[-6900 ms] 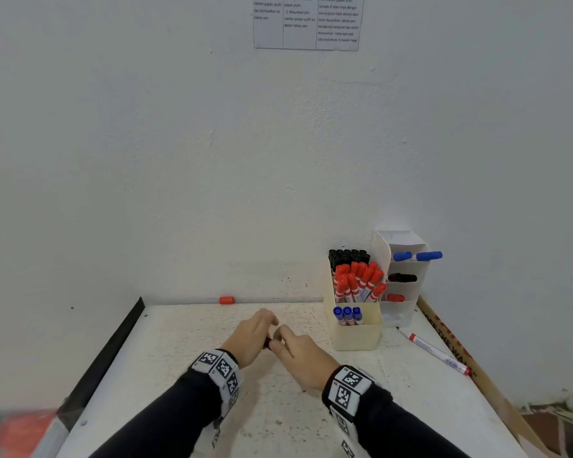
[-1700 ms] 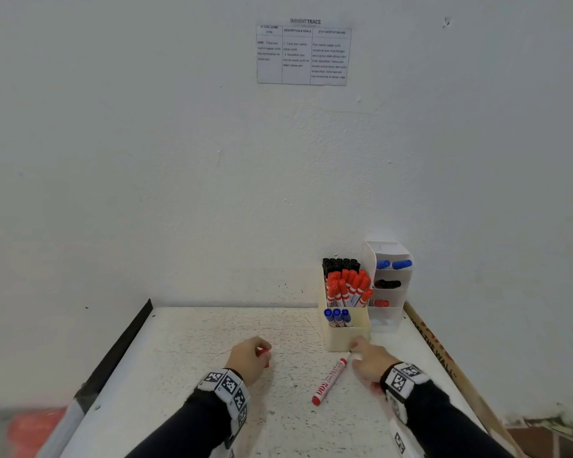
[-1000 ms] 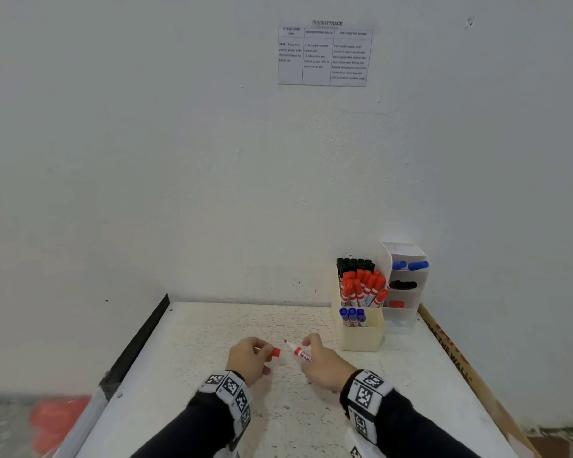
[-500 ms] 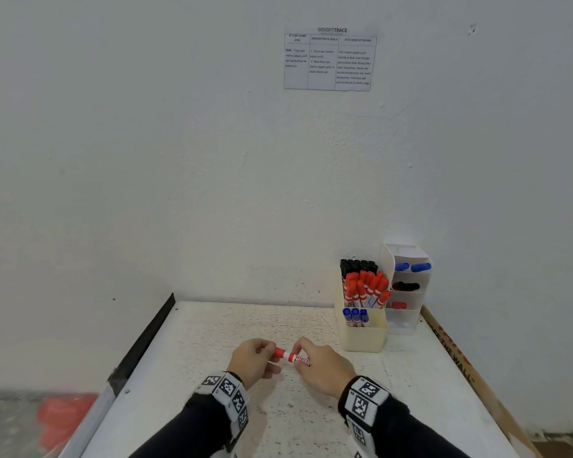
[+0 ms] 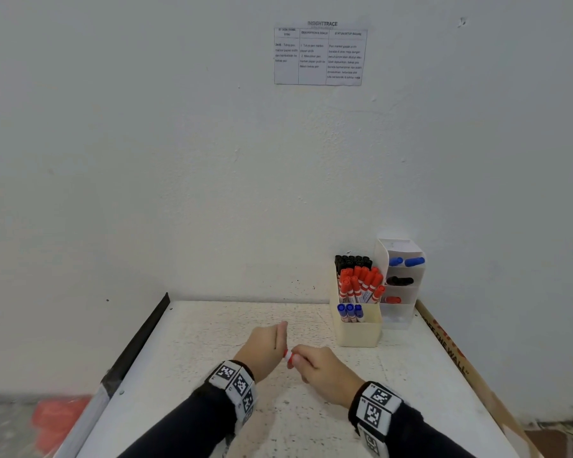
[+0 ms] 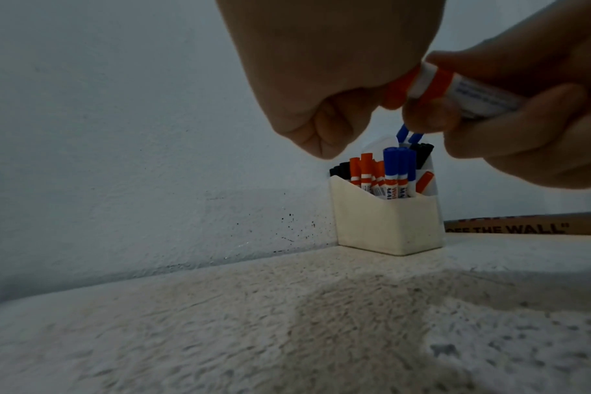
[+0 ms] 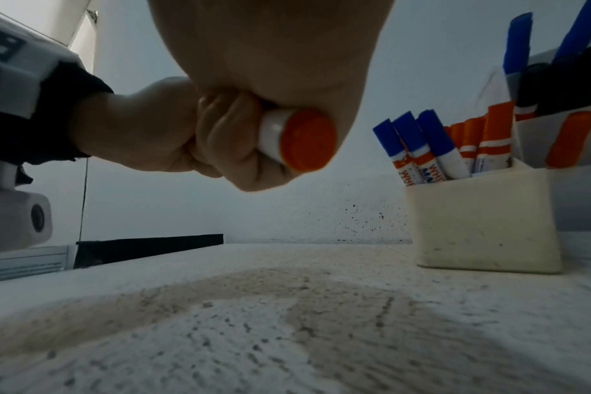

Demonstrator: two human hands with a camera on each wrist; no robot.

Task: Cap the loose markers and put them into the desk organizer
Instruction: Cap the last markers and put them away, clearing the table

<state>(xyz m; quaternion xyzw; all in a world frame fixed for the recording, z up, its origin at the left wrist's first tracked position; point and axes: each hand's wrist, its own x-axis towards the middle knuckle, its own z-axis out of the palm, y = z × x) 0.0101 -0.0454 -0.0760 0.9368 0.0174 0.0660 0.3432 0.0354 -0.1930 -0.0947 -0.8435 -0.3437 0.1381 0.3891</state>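
Observation:
A red-and-white marker [image 5: 288, 355] is held between both hands just above the middle of the table. My right hand [image 5: 297, 359] grips its barrel [image 6: 473, 94]; the red end plug [image 7: 307, 138] sticks out of that fist. My left hand [image 5: 280, 346] pinches the red cap [image 6: 397, 89], which sits on the marker's tip against the white collar. The cream organizer box [image 5: 358, 333] stands at the back right, holding black, red and blue capped markers [image 5: 358, 282].
A white tiered organizer [image 5: 399, 312] with blue, black and red items stands behind the cream box against the wall. A cardboard strip [image 5: 444, 342] lines the table's right edge and a black strip [image 5: 136, 342] the left. The white table [image 5: 212, 325] ends at the wall.
The right hand picked the marker up from the table and brought it to the left hand. The cap and the tip have met, and the hands have closed together.

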